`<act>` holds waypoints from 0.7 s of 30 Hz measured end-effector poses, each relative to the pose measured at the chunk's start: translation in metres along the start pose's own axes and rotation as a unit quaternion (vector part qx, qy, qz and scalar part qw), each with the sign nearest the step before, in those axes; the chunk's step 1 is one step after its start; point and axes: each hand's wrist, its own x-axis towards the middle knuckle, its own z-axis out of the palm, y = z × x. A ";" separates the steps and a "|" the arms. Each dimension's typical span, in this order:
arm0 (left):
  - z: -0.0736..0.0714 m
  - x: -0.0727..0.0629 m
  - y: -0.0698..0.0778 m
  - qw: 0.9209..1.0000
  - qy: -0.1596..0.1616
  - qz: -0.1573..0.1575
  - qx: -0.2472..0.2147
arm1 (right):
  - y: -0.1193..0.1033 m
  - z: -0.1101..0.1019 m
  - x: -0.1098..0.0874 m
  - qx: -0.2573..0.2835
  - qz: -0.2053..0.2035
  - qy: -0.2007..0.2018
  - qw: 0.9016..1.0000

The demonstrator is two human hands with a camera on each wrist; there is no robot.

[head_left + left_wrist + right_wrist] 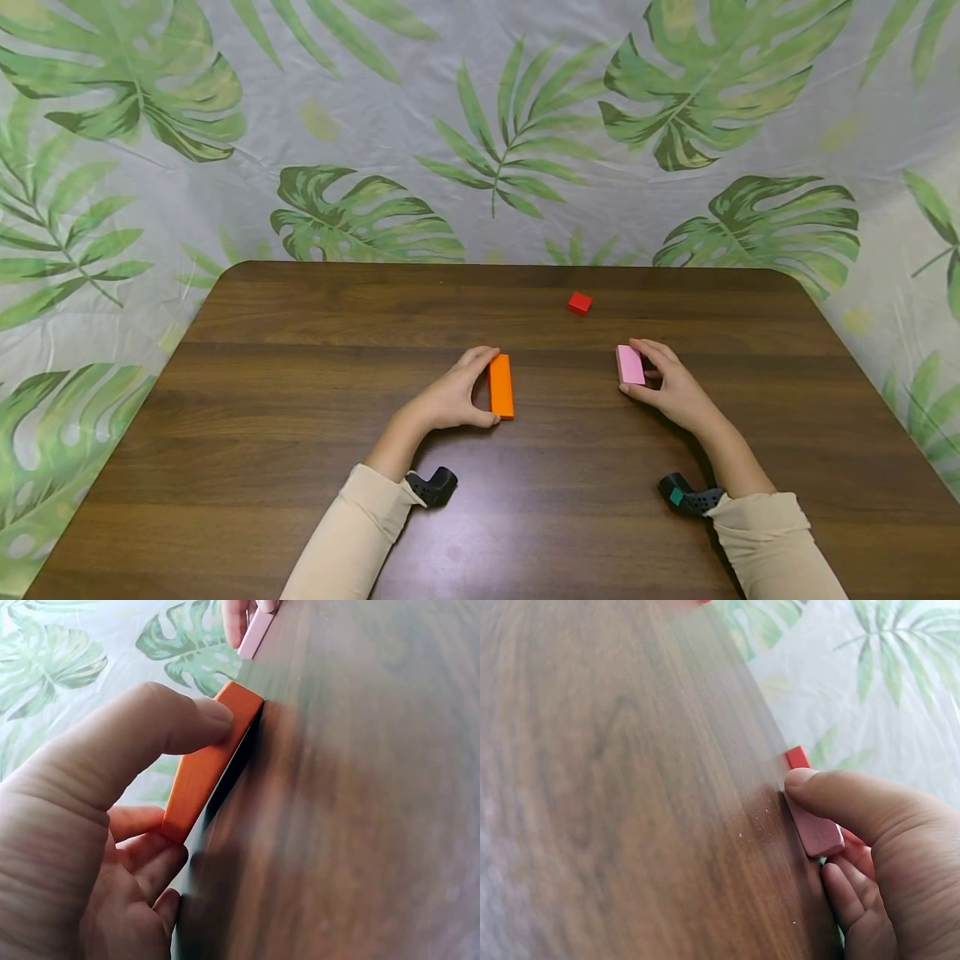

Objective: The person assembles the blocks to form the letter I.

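An orange block (501, 387), long and rectangular, is held by its two ends between the thumb and fingers of my left hand (452, 398). In the left wrist view a dark shadow runs under the orange block (206, 772), close over the table. My right hand (678, 392) pinches a shorter pink block (630, 365) between thumb and fingers, to the right of the orange one. The right wrist view shows the thumb on one end of the pink block (816, 829). Farther back lies a small red block (579, 303), apart from both hands.
The brown wooden table (337, 333) has rounded far corners. Behind it hangs a pale cloth (360, 108) with a green leaf print. A black wrist device (435, 487) sits at the left cuff, and a similar one (688, 496) at the right.
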 end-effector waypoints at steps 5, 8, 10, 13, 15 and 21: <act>0.000 0.000 -0.001 1.000 0.001 0.002 0.008 | 0.000 0.000 0.000 -0.001 -0.002 0.002 1.000; 0.000 0.000 -0.002 1.000 0.003 0.002 0.015 | 0.000 0.000 0.000 -0.002 -0.003 0.003 1.000; -0.001 -0.001 -0.002 1.000 0.001 0.000 0.019 | 0.000 0.000 0.000 -0.001 -0.004 0.003 1.000; -0.001 -0.001 -0.002 1.000 -0.003 -0.004 0.024 | 0.000 0.000 0.000 -0.001 -0.005 0.003 1.000; -0.001 -0.002 -0.002 1.000 -0.005 -0.007 0.024 | 0.001 0.000 0.000 -0.002 -0.006 0.004 1.000; -0.003 -0.004 -0.003 0.999 0.012 -0.027 0.014 | 0.002 0.001 0.001 -0.005 -0.012 0.009 1.000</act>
